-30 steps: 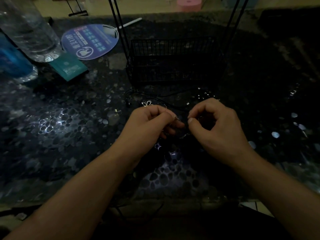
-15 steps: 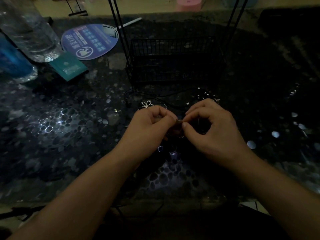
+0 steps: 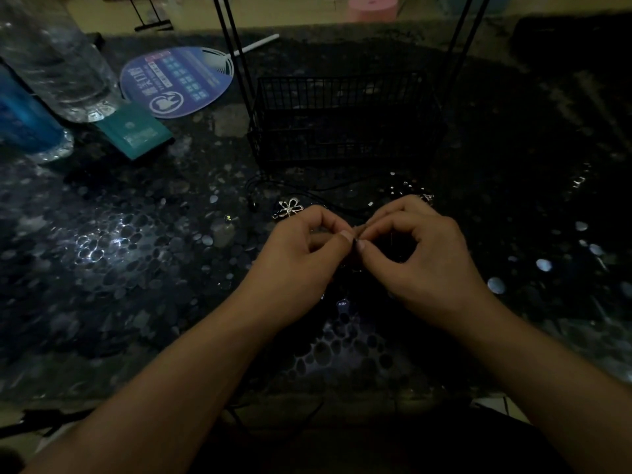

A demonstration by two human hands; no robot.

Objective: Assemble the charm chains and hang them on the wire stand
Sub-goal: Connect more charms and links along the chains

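Observation:
My left hand (image 3: 301,258) and my right hand (image 3: 420,258) meet fingertip to fingertip over the dark pebble-patterned table, both pinching a small dark chain piece (image 3: 355,239) that is too dim to make out. A silver flower charm (image 3: 289,207) lies on the table just beyond my left hand. Thin black cords (image 3: 328,190) trail between the charm and the wire stand. The black wire stand (image 3: 342,121) with its basket base and upright rods stands straight ahead behind my hands. More small shiny charm bits (image 3: 410,189) lie beyond my right hand.
A clear water bottle (image 3: 58,63) and a blue bottle (image 3: 24,121) stand at far left. A teal packet (image 3: 135,131) and a round blue paper fan (image 3: 178,82) lie left of the stand. A pink round thing (image 3: 372,6) sits beyond the table's far edge.
My right hand has moved left toward my left hand; the gap between the fingertips has closed and they now touch at the pinched piece.

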